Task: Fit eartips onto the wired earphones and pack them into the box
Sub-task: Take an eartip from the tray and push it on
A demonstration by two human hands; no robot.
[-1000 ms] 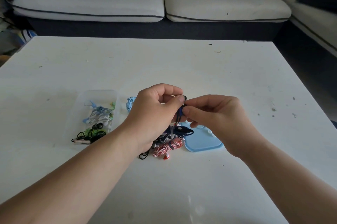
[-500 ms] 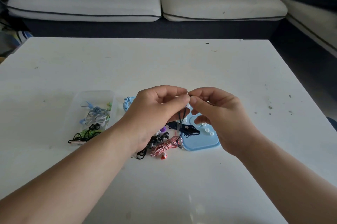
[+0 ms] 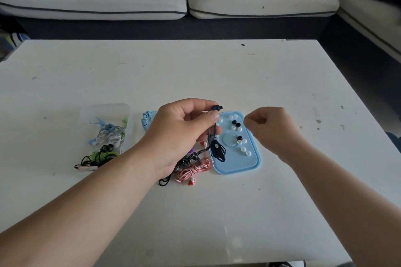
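Left hand (image 3: 180,134) pinches dark blue earbud (image 3: 217,107), nozzle out, over the blue lid (image 3: 240,162) of loose eartips (image 3: 239,129), presumably offering it for fitting; right hand (image 3: 271,129) curled nearby, contents unclear; clear box (image 3: 104,109) waits leftward.

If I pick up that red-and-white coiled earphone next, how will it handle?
Probably floppy: the red-and-white earphone is a loosely coiled thin cord, so loops may sag or unwind. Likely light too. It touches the black earphone tangle, so it could snag and drag that.
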